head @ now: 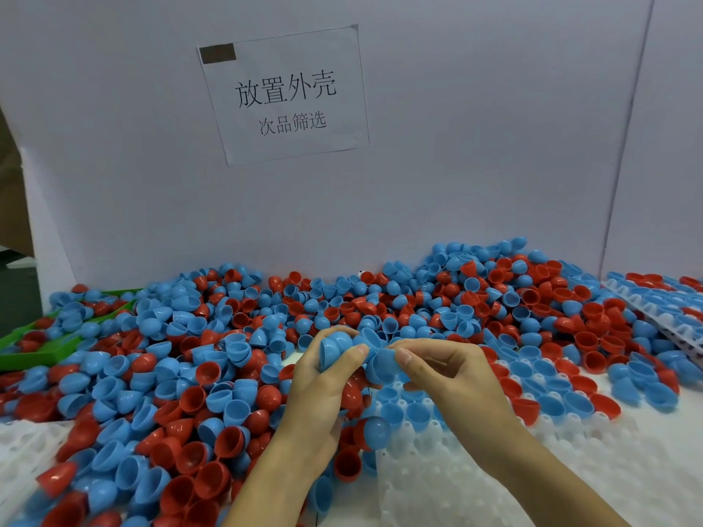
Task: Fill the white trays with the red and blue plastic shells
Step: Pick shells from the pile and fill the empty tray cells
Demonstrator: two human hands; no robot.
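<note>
The left hand (pixel 319 386) is gripping a stack of blue shells (pixel 336 346), with the thumb lying across the stack and the fingers curled around it. The right hand (pixel 449 374) is pinching a single blue shell (pixel 382 368) between thumb and forefinger, touching the stack. Both hands are hovering above the near white tray (pixel 475 469), whose far rows are holding blue and red shells while the near pockets are showing bare. A mixed pile of red and blue shells (pixel 190 355) is covering the bench. A second white tray (pixel 669 317) is lying at the right, and a green tray (pixel 34 351) at the left. A paper sign (pixel 285 95) is hanging on the wall behind.
</note>
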